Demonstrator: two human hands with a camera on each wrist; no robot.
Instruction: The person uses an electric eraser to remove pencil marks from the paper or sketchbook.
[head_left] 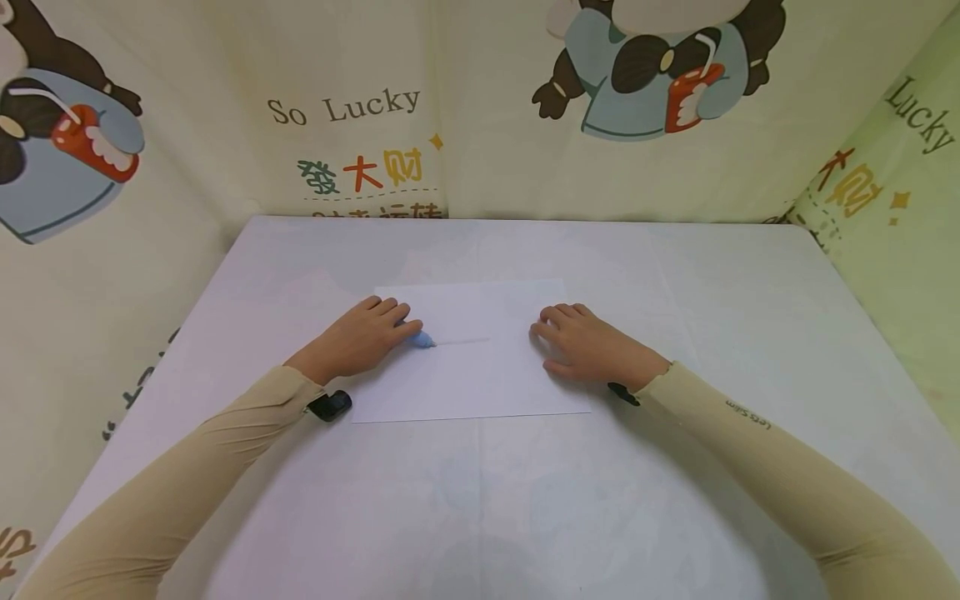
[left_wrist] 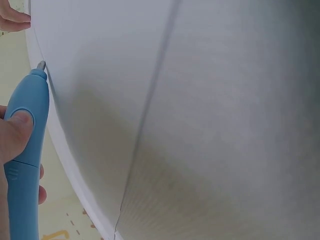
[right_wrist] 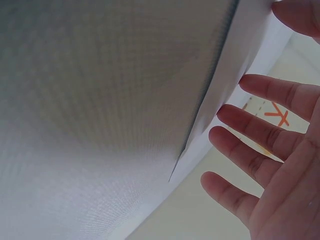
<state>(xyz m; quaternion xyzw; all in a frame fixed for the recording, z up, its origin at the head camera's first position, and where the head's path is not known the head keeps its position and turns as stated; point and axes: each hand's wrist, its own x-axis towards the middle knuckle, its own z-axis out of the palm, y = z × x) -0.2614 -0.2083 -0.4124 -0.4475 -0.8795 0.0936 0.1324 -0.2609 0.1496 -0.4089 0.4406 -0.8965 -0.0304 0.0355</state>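
Note:
A sheet of white paper (head_left: pixel 465 387) lies flat, with a thin grey line (head_left: pixel 467 341) running across its middle. My left hand (head_left: pixel 363 337) grips a blue pen-shaped tool (head_left: pixel 423 340), its grey tip at the line's left end. In the left wrist view, the thumb lies on a round button on the blue tool (left_wrist: pixel 30 120), while the fingers behind its barrel are partly hidden. At the paper's right side rests my right hand (head_left: pixel 588 346). The right wrist view shows this hand's fingers (right_wrist: pixel 267 92) spread, the fingertips touching the paper, with nothing held.
A white-covered table (head_left: pixel 480 517) extends around the paper. Behind it and at both sides hangs a cream curtain (head_left: pixel 495 125) printed with cartoon figures and lettering. Dark wrist-worn devices sit under the left wrist (head_left: pixel 330 406) and right wrist (head_left: pixel 624 393).

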